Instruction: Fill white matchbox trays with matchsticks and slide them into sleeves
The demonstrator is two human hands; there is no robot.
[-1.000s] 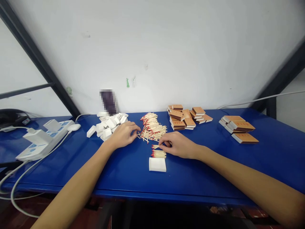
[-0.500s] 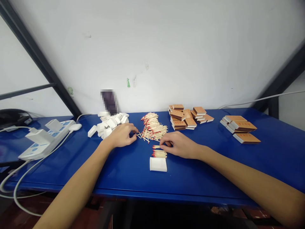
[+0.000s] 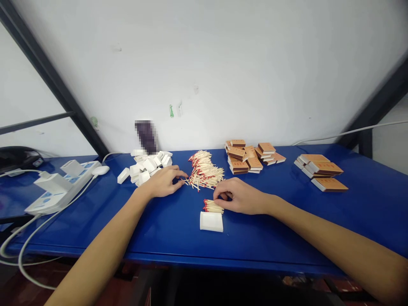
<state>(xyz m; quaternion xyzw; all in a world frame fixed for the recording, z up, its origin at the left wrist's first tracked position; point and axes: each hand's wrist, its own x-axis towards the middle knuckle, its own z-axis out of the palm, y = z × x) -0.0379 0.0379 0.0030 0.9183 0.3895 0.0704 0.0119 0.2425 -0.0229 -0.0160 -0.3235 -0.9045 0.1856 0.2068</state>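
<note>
On the blue table lies a heap of red-tipped matches (image 3: 206, 170). At the heap's left edge my left hand (image 3: 165, 180) has its thumb and index finger curled around a match (image 3: 184, 180). My right hand (image 3: 240, 195) is closed in a pinch at a small row of matches (image 3: 213, 206), its fingertips over the row's upper side; the tips partly hide what they hold. The row's red heads point left. Just in front of it sits a white matchbox tray (image 3: 211, 222), apart from both hands.
White matchbox trays (image 3: 145, 168) are piled behind my left hand. Orange matchbox sleeves (image 3: 245, 157) are heaped at the back, and more matchboxes (image 3: 327, 168) are stacked at the right. A power strip (image 3: 60, 189) with cables lies at the left. A wall stands behind.
My right hand has moved slightly towards me, and the upper match of the small row has joined the others. My left hand has shifted slightly right at the heap's edge.
</note>
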